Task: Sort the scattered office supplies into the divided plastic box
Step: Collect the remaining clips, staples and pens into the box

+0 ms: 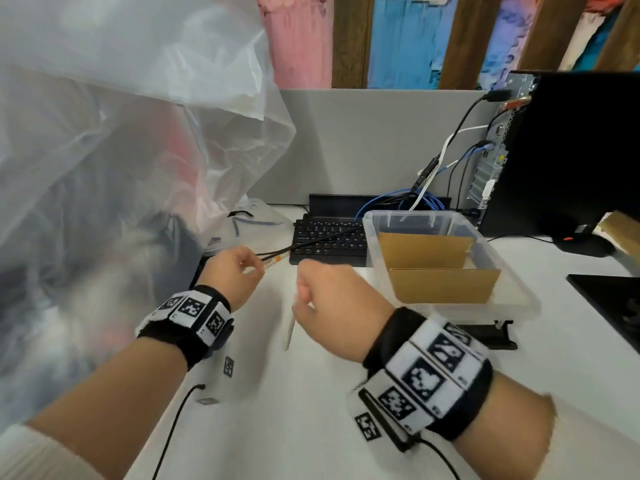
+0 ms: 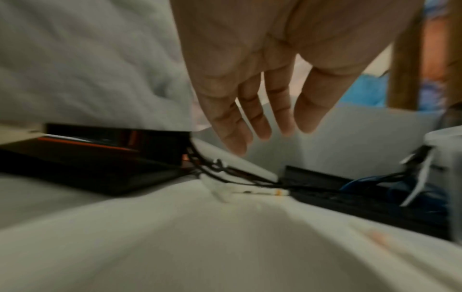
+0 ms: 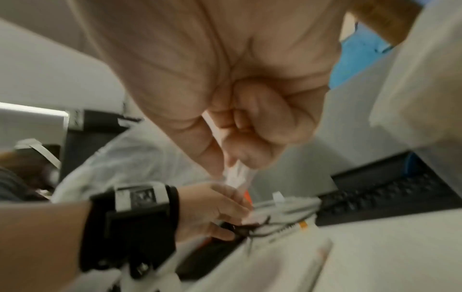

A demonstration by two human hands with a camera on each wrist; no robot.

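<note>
A clear plastic box with two cardboard dividers stands at the right of the white desk. My left hand hovers with straight fingers over a white pen with an orange band, which lies among thin black cables by the keyboard. It holds nothing. My right hand is a fist curled round a thin white pen. The pen's lower end points down at the desk. The box compartments that I can see hold nothing.
A black keyboard lies behind the hands, left of the box. A large crumpled plastic sheet fills the left side. A black computer tower with cables stands at the back right. A black pad lies at the right edge.
</note>
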